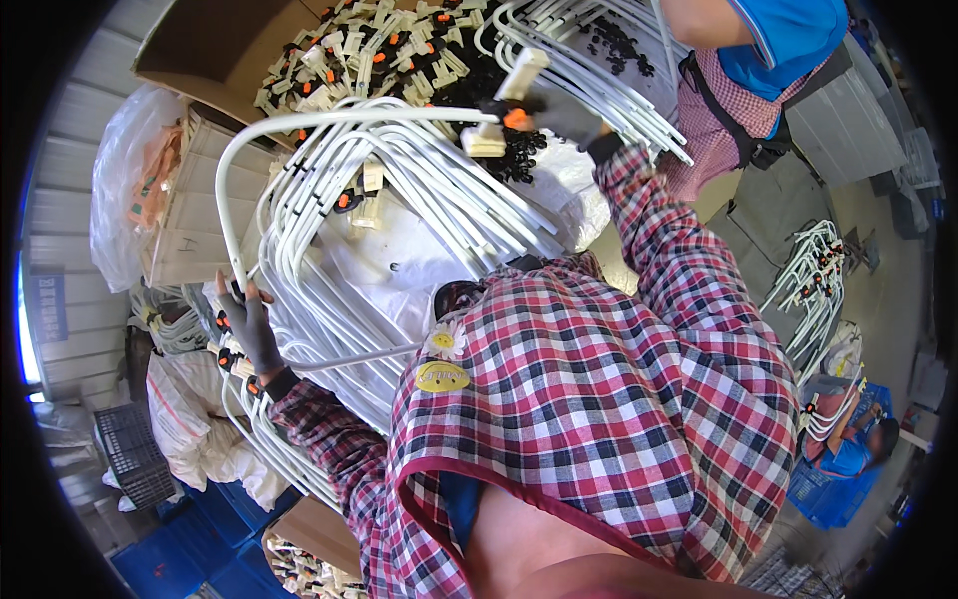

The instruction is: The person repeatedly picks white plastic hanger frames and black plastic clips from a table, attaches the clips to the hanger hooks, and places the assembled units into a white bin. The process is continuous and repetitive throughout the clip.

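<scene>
A long white bent tube (329, 117) arches over the work surface, with its lower part running back toward my body. My gloved left hand (251, 324) is closed round its left side. At the tube's far right end is a plastic clamp (516, 118) in black and cream with an orange piece. My right hand (574, 115), gloved and blurred by motion, grips this clamp; its fingertips are hard to make out. Beneath lies a stack of similar white bent tubes (479, 215), some with black collars. A loose cream clamp (371, 178) rests among them.
A cardboard box (200, 60) and a heap of clamps (374, 55) are at the back, beside small black parts (514, 155). A co-worker in blue (788, 45) stands at the far right near more tubes (589, 90). White sacks (185, 399) and blue crates (190, 544) are at left.
</scene>
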`<action>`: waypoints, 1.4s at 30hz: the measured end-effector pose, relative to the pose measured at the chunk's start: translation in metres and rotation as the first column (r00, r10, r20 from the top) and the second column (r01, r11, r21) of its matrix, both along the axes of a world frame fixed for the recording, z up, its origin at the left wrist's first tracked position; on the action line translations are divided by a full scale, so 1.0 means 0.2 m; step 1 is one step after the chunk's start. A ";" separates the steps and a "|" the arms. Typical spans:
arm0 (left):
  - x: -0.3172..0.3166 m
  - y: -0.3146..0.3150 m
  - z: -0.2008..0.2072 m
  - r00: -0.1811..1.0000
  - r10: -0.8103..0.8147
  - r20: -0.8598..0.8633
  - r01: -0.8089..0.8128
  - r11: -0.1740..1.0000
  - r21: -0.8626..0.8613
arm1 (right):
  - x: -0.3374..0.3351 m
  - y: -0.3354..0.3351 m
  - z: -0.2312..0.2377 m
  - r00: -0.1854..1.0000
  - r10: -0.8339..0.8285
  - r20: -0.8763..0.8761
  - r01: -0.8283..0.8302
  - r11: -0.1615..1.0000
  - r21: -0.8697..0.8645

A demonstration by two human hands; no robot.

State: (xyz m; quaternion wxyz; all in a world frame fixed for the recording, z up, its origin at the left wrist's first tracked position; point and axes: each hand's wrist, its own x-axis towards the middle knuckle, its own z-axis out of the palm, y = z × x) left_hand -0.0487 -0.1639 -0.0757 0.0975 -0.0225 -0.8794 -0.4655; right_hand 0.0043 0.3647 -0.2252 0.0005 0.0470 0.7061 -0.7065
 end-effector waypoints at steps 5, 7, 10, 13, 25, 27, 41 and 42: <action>-0.09 0.50 0.15 0.878 -0.474 -0.070 0.461 0.875 -0.151 | -0.35 -0.25 0.65 0.792 0.160 -0.589 -0.163 0.985 0.048; -0.03 0.67 0.20 0.908 -0.418 -0.005 0.401 0.875 -0.270 | -0.36 -0.24 0.93 0.739 0.095 -0.667 -0.251 0.958 -0.142; 0.03 0.87 0.25 0.844 -0.532 -0.071 0.471 0.798 -0.375 | -0.26 -0.18 1.31 0.691 0.696 -0.196 -0.549 0.681 0.485; -0.08 0.97 0.24 0.818 -0.573 0.057 0.569 0.790 -0.229 | -0.25 -0.44 1.35 0.463 0.840 -0.284 -0.190 0.407 0.894; -0.17 0.29 0.05 0.987 -0.156 0.049 0.154 0.987 0.039 | -0.33 0.33 -0.27 0.955 -0.295 0.021 0.171 0.610 0.774; -0.08 0.17 0.05 0.997 -0.029 0.073 0.025 0.999 0.048 | -0.32 0.29 -0.53 0.881 -0.451 0.144 0.200 0.629 0.751; 0.37 -0.22 0.04 0.969 0.243 0.037 -0.246 0.962 0.122 | -0.08 0.08 -0.51 0.969 -0.216 0.118 0.229 0.967 -0.111; 0.35 -0.20 0.05 0.972 0.235 0.021 -0.236 0.963 0.130 | -0.03 0.08 -0.48 0.978 -0.156 0.137 0.189 0.944 -0.270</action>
